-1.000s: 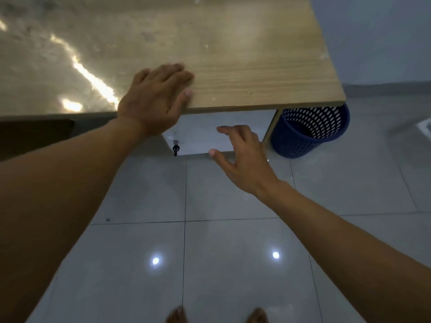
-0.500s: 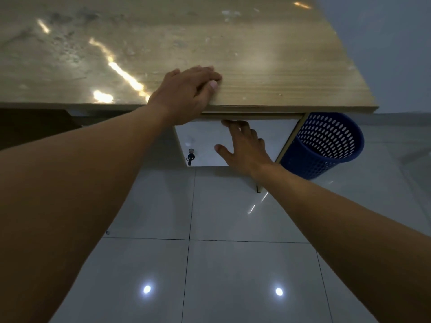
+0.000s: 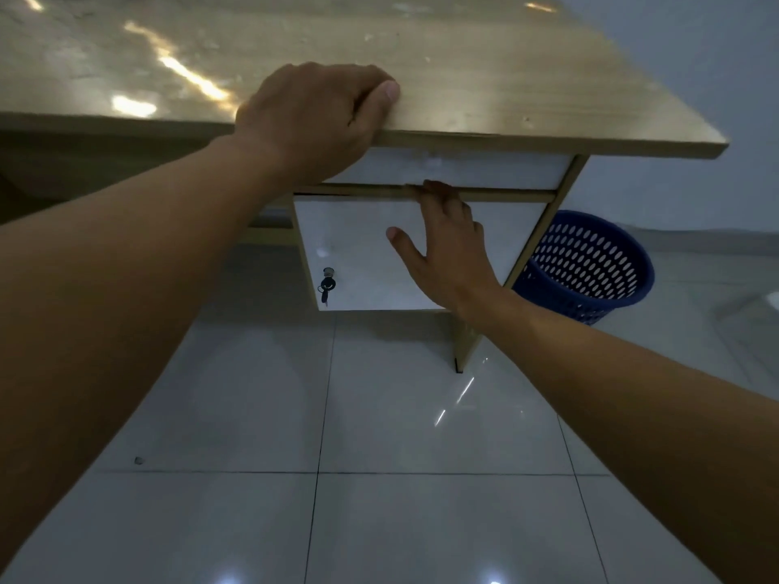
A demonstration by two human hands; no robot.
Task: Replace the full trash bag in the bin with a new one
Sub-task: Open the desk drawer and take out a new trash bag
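A blue perforated plastic bin stands on the floor at the right end of the desk, partly behind the desk's side panel; I see no bag in it. My left hand lies flat on the front edge of the wooden desk top, thumb along the edge, holding nothing. My right hand is lower, against the white cabinet door, with its fingertips hooked in the gap at the door's top edge, under the white drawer front.
A key hangs in the lock at the door's lower left. The desk's side leg reaches the pale tiled floor just below my right wrist. A grey wall rises behind the bin.
The view has dropped lower, showing the drawer and cabinet fronts. My right hand has risen from the door's face to its top edge. The left hand stays on the desk edge.
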